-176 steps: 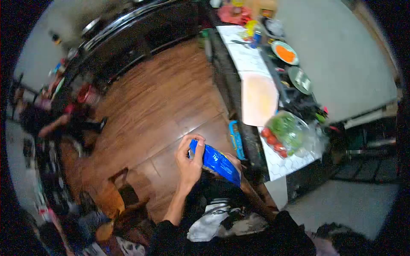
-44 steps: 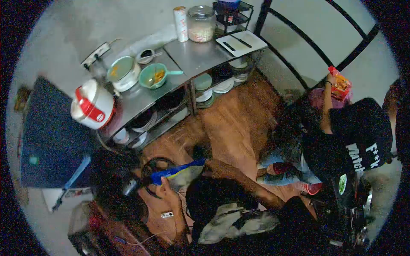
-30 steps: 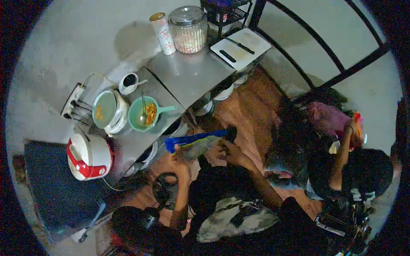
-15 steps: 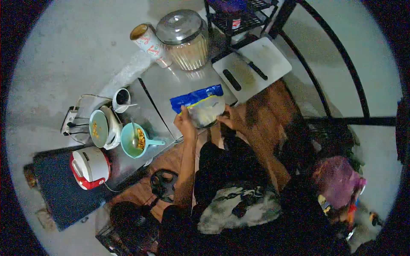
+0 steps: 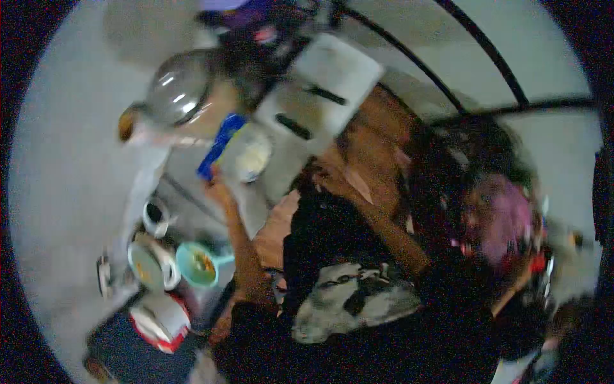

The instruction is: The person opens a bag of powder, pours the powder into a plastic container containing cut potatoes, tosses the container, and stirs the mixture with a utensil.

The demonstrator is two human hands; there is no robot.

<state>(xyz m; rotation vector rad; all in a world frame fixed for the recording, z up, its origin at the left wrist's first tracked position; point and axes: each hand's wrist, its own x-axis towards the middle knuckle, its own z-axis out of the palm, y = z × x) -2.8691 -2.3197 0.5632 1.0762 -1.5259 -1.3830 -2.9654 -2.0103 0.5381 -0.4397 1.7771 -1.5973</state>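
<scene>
A blue and clear plastic packet (image 5: 252, 152) with whitish contents is held up over the metal table. My left hand (image 5: 216, 181) grips its lower left corner, at the blue band. My right hand (image 5: 330, 174) is apart from the packet, to its right, near my body; its fingers are smeared by motion, and whether anything is in them cannot be made out. Beyond the packet stands a large lidded jar (image 5: 182, 89). To the right of the packet lies a white cutting board (image 5: 336, 64) with two dark-handled tools on it.
At the lower left are a turquoise strainer (image 5: 192, 264) with yellow pieces, a pale bowl (image 5: 146, 265), a white cup (image 5: 155, 217) and a red and white rice cooker (image 5: 160, 321). A wrap roll (image 5: 126, 125) is beside the jar. Black rails (image 5: 409, 54) rise at the upper right.
The view has turned and blurred. My right hand has let go of the packet and moved away from it. The packet now hangs more upright from my left hand.
</scene>
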